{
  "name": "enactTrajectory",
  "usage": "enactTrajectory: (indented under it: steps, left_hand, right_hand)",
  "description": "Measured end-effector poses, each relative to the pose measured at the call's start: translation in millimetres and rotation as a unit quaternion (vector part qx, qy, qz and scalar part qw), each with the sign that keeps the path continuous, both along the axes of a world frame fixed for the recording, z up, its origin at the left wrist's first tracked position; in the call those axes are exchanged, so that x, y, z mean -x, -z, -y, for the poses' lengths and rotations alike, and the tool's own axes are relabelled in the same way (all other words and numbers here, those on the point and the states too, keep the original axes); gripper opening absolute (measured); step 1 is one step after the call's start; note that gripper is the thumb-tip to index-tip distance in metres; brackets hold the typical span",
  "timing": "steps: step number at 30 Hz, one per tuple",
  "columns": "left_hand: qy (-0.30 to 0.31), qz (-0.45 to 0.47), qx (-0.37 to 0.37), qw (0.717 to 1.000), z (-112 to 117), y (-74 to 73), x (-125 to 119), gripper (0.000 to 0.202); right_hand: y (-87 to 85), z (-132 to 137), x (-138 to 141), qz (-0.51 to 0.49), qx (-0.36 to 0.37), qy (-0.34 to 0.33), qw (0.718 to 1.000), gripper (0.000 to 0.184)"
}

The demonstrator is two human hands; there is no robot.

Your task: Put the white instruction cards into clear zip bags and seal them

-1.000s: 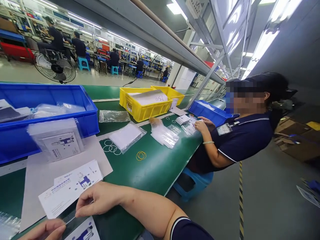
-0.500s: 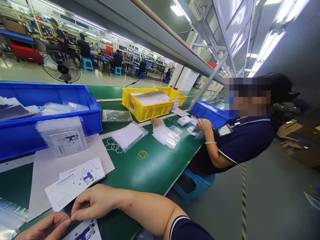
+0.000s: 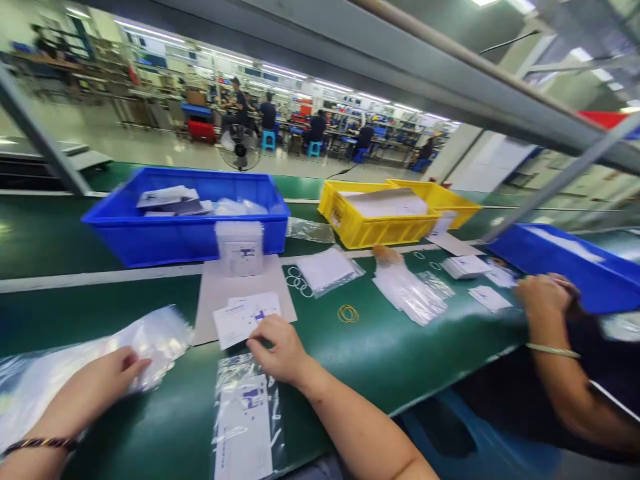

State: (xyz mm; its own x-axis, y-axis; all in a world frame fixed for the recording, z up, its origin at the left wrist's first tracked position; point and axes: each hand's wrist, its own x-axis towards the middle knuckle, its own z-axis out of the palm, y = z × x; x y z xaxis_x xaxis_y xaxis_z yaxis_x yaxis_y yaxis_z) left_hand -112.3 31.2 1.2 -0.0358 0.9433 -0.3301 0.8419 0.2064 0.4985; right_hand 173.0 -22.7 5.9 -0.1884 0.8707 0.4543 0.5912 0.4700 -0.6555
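My left hand [image 3: 95,390] lies with fingers stretched out on a heap of clear plastic bags [image 3: 150,337] at the left of the green belt. My right hand [image 3: 280,350] has its fingers curled at the near edge of a white printed card [image 3: 240,319], which sits on a grey cardboard sheet [image 3: 215,293]. Just below that hand a card sealed in a clear bag [image 3: 245,420] lies flat on the belt, touched by neither hand.
A blue bin [image 3: 185,233] and yellow bins [image 3: 380,227] stand behind. Bag stacks [image 3: 410,293], rubber bands [image 3: 349,313] and card piles [image 3: 465,267] lie mid-belt. A co-worker's hand [image 3: 543,293] works at the right beside another blue bin [image 3: 565,267].
The view swung left and down. Both hands let go of the bagged card, which now lies on the belt. My left hand moved to the bag heap, my right to the cards.
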Motion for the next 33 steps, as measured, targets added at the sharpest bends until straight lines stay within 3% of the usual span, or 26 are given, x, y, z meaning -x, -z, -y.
enactTrajectory:
  steps: [4,8,10,13,14,15,17,19,21,22,25,27,30,33]
  left_hand:
    - [0.074,-0.051,-0.047,0.995,4.9,-14.9,-1.3,0.020]
    - [0.080,0.053,-0.077,0.992,18.6,-28.1,-14.0,0.030]
    - [0.089,0.117,-0.085,0.985,31.5,-35.3,-27.6,0.033]
    - [0.139,0.148,-0.070,0.977,52.5,-42.9,-55.5,0.031]
    - [0.164,0.133,-0.063,0.975,58.2,-44.1,-64.9,0.028]
    - [0.188,0.108,-0.059,0.974,62.6,-44.5,-73.6,0.025]
    - [0.228,0.057,-0.057,0.970,66.8,-43.7,-88.2,0.020]
    - [0.234,0.059,-0.054,0.969,65.0,-41.4,-99.1,0.021]
    - [0.204,0.139,-0.042,0.968,59.5,-37.9,-108.2,0.027]
    - [0.179,0.194,-0.032,0.964,56.2,-35.5,-112.5,0.032]
    - [0.081,0.331,0.010,0.940,48.4,-25.5,-124.1,0.040]
    - [0.025,0.390,0.034,0.920,46.2,-17.1,-129.1,0.040]
    - [0.001,0.435,0.017,0.900,46.5,-5.0,-131.2,0.037]
    - [0.034,0.412,-0.017,0.910,48.6,3.2,-129.6,0.036]
  right_hand:
    - [0.8,3.5,2.7,-0.053,0.034,-0.045,0.997,0.017]
    - [4.1,8.7,11.1,-0.110,0.135,-0.125,0.977,0.022]
    - [8.4,9.8,16.2,-0.168,0.247,-0.162,0.940,0.029]
    - [14.5,8.9,20.6,-0.286,0.422,-0.185,0.840,0.058]
    - [15.6,8.3,20.7,-0.312,0.449,-0.178,0.818,0.062]
    - [16.3,7.6,19.9,-0.326,0.453,-0.161,0.814,0.061]
    - [16.5,6.7,16.6,-0.308,0.410,-0.103,0.852,0.051]
    - [16.8,6.9,12.7,-0.234,0.312,-0.049,0.920,0.037]
    - [17.9,8.4,10.1,-0.122,0.175,-0.034,0.976,0.030]
    - [18.8,9.3,9.7,-0.063,0.110,-0.042,0.991,0.030]
    - [20.5,11.8,11.3,0.058,-0.022,-0.070,0.996,0.035]
    - [19.1,12.5,13.4,0.070,-0.043,-0.075,0.994,0.035]
    - [12.9,12.5,15.5,0.020,0.013,-0.075,0.997,0.026]
    - [7.7,12.0,15.5,-0.015,0.089,-0.050,0.995,0.014]
